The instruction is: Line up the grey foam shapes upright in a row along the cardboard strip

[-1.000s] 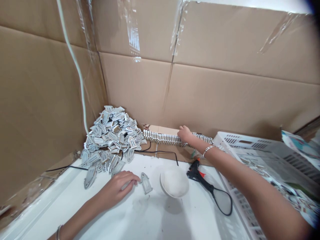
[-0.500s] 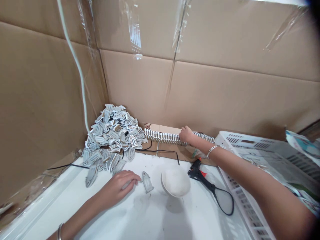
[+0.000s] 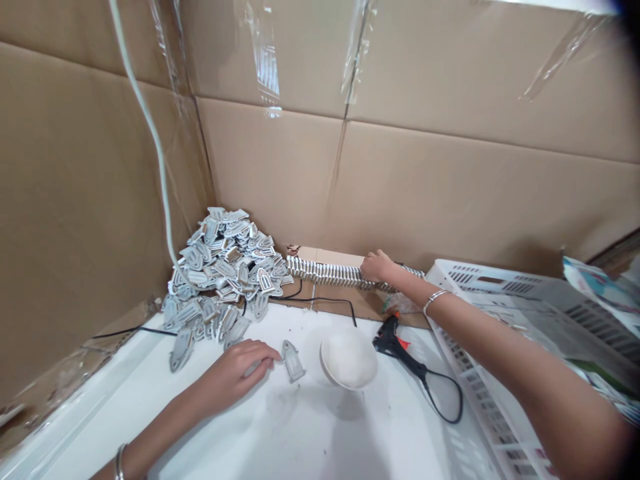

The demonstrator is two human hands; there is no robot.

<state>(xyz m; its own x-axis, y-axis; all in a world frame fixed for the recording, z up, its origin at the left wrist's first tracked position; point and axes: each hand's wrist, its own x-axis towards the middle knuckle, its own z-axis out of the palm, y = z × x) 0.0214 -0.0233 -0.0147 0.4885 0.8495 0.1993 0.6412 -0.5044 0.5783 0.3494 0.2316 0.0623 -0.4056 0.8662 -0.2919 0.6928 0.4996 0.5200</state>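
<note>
Right hand: fingers bent onto the row of pieces; whether they grip one cannot be told. Left hand, nearer the camera: fingers loosely curled (hold not determinable), fingertips just beside a single grey piece. Right of that piece: white bowl, then black glue gun.

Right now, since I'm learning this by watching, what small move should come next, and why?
I'd probably have the left hand pick up the lone grey piece: it lies right by that hand's fingers, apart from the heap, while the right hand is over at the row of pieces.
</note>
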